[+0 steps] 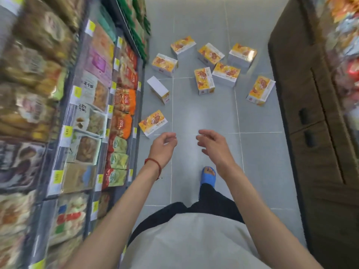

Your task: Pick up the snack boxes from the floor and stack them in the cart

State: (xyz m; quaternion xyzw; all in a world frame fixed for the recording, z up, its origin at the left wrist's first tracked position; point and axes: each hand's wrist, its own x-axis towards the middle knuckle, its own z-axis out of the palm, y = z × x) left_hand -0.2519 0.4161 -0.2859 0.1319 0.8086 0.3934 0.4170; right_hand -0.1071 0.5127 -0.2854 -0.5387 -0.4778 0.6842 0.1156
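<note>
1. Head view, down a shop aisle: nine yellow-and-orange printed cardboard snack boxes (204,80) lying scattered on the grey tiled floor (258,152), mostly from 11 to 1 o'clock, none stacked.
2. Nearest of them a flat-lying box (153,123) at 11 o'clock, just beyond the left hand; farther along the same line, a box turned white side up (158,89).
3. Left hand (164,147), red string bracelet (153,164) at the wrist: fingers loosely curled, holding nothing, apart from every box.
4. Right hand (213,146): likewise slack-fingered and empty, held over bare tiles.
5. No cart in view, so cannot tell how many boxes already sit in it.
6. Judged from the floor alone: much left to do, with all nine visible boxes yet to be lifted and stacked; likely first pick the near one at 11 o'clock.
7. Flanked by stocked snack shelves (97,94) at 9 o'clock and brown cardboard cartons (310,113) at 3 o'clock.
</note>
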